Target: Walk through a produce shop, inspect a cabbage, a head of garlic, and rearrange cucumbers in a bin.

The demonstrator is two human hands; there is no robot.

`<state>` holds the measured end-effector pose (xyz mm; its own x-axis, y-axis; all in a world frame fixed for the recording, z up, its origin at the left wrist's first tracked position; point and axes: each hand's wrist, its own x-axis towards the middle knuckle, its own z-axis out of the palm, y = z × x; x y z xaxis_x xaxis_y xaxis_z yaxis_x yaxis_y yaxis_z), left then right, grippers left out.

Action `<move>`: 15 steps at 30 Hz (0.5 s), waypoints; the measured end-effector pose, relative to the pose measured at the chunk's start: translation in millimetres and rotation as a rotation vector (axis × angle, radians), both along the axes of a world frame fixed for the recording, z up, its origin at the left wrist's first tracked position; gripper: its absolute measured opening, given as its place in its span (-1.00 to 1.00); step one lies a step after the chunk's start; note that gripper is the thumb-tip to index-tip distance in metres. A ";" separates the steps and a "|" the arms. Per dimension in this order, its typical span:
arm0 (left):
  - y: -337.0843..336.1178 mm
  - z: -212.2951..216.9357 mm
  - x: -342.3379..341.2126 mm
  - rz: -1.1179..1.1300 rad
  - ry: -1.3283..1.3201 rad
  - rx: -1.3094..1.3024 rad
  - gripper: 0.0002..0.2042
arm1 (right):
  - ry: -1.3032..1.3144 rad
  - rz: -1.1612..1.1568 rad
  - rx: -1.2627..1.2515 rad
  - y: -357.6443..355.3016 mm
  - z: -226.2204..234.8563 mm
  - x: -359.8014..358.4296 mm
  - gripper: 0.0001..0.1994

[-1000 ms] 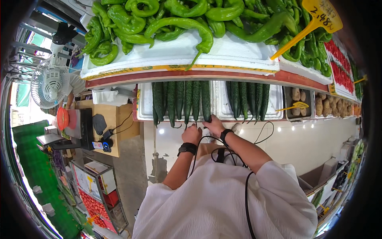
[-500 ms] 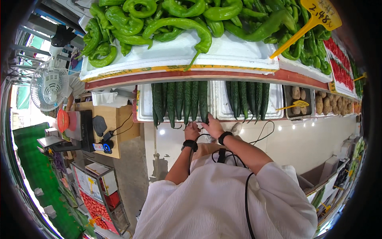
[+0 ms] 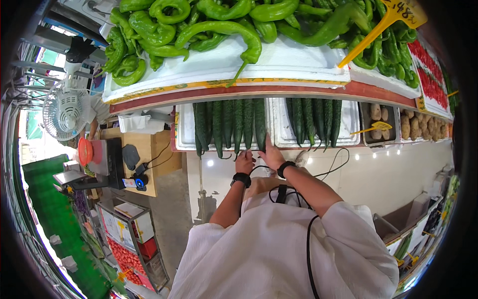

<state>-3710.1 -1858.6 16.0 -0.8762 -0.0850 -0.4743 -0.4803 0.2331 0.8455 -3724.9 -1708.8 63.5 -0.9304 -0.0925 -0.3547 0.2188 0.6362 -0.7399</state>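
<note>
Dark green cucumbers [image 3: 227, 122] lie side by side in a white foam box [image 3: 186, 124], their tips pointing toward me over its front edge. My right hand [image 3: 272, 154] is at the lower end of the rightmost cucumber [image 3: 259, 124], with fingers reaching up along its right side. Just left of it, my left hand [image 3: 245, 162] is closed below the cucumber tips with its fingers curled. Whatever it may hold is hidden. Each wrist wears a black band.
Another foam box of cucumbers [image 3: 312, 119] adjoins on the right, then potatoes [image 3: 423, 128]. Above overhangs a shelf edge [image 3: 259, 92] bearing green peppers [image 3: 219, 30]. A wooden desk [image 3: 162, 164] with a scale [image 3: 99, 154] stands left. A black cable [image 3: 309, 259] hangs over my shirt.
The whole view has shifted slightly. My right hand has moved up along the rightmost cucumber, with its fingers straighter. My left hand stays low by the tips.
</note>
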 end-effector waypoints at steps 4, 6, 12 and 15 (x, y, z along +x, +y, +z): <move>-6.0 13.5 -2.4 -0.118 -0.149 -0.051 -0.63 | 0.016 0.019 0.032 6.2 2.5 -0.8 -0.06; -11.9 25.2 2.7 -0.114 -0.173 -0.024 -0.64 | -0.060 0.051 0.079 9.1 7.4 -2.6 -0.07; -51.4 71.0 5.2 0.068 -0.001 -0.028 -0.77 | -0.052 0.001 0.021 16.3 1.9 -0.7 -0.08; -98.7 57.1 -10.8 0.162 0.319 -0.286 -0.84 | -0.035 -0.036 0.011 13.6 4.1 0.3 -0.18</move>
<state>-3721.0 -1957.3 73.2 -0.9395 -0.3208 -0.1203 -0.2556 0.4225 0.8695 -3724.7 -1695.2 67.6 -0.9200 -0.0555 -0.3880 0.2671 0.6358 -0.7242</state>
